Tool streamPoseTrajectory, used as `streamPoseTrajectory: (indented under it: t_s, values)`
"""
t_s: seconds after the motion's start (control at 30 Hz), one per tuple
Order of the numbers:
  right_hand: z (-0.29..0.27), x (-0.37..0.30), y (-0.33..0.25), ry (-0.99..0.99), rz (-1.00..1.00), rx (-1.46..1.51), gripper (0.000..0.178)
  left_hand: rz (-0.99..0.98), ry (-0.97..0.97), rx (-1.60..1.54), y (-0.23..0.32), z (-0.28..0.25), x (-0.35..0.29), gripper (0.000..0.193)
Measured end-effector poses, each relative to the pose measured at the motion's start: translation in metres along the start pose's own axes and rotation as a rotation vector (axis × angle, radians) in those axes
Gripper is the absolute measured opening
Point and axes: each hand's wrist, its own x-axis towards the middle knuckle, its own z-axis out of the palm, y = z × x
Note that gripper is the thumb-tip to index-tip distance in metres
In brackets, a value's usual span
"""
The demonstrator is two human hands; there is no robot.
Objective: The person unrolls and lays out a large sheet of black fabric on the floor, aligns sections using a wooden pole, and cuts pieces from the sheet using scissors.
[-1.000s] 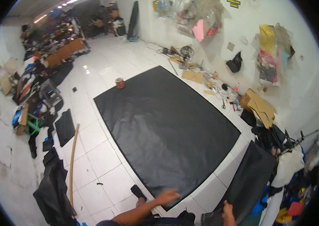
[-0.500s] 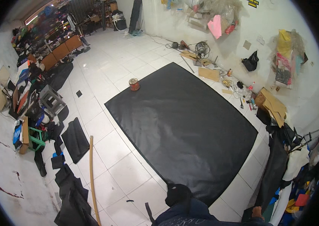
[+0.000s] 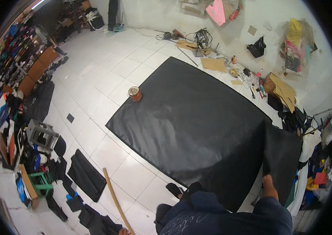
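Observation:
A large black sheet of smooth, leather-like material lies spread on the tiled floor. To its right, my right hand grips the lower edge of a smaller black sheet, whose upper part overlaps the large sheet's right corner. My left hand barely shows at the bottom edge of the picture, beside a long wooden stick and some black scraps. Its fingers are mostly cut off, so whether it holds anything is unclear. A round reddish can stands on the large sheet's far left edge.
Scissors, cardboard and small tools line the right wall. Coiled cable lies farther back. On the left are a grey stool, a green stool, a folded black piece and piled goods. Coloured scraps crowd the right side.
The view has shifted and I lean further forward. My right hand has drawn the smaller black sheet leftward onto the large sheet's corner. My left hand has come into view at the bottom.

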Motion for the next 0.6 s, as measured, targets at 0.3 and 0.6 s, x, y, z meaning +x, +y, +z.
streamPoseTrajectory:
  t_s: [0.3, 0.6]
  values:
    - [-0.011, -0.061, -0.297, -0.11, -0.055, -0.103, 0.03, 0.202, -0.114, 0.306, 0.296, -0.015, 0.222, 0.041]
    - [-0.041, -0.249, -0.587, -0.151, 0.101, 0.149, 0.034, 0.842, -0.191, 0.576, 0.804, 0.019, 0.415, 0.039]
